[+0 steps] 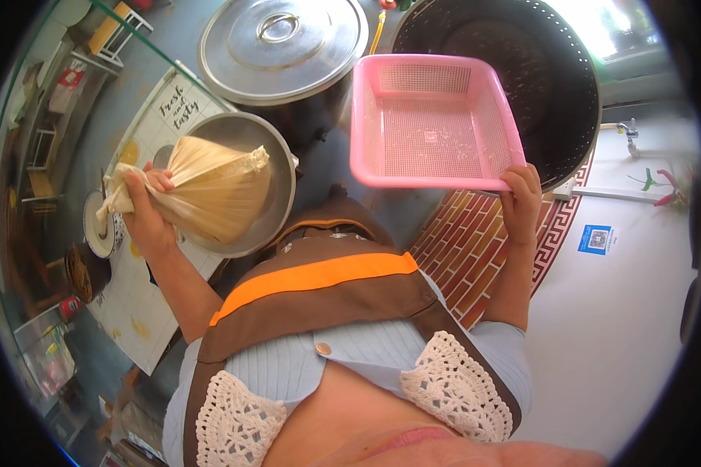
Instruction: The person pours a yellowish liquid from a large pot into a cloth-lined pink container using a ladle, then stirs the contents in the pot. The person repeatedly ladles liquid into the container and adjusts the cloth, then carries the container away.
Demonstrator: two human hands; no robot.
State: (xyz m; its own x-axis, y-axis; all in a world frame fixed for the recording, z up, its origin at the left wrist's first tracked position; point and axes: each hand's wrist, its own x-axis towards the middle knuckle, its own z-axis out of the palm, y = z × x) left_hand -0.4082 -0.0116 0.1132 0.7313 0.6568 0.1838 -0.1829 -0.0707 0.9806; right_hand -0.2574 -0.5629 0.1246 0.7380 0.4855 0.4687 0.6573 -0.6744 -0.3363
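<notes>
My left hand [149, 204] grips the gathered neck of a full, cream-coloured cloth bag [216, 187]. The bag is over a round metal basin [274, 140]; whether its underside touches the basin I cannot tell. With my right hand [520, 198] I hold the near right corner of a pink plastic mesh basket [426, 134]. Some small pale bits lie on the basket's mesh floor. It is held partly in front of a large dark pot [537, 76] with a row of small pale spots inside its rim.
A large pot with a metal lid [233, 64] stands beyond the basin. On the left are a printed tabletop [143, 327], a patterned bowl [117, 233] and a dark container [82, 274]. A wall tap [630, 137] is at the right, above a brick-patterned wall panel [461, 251].
</notes>
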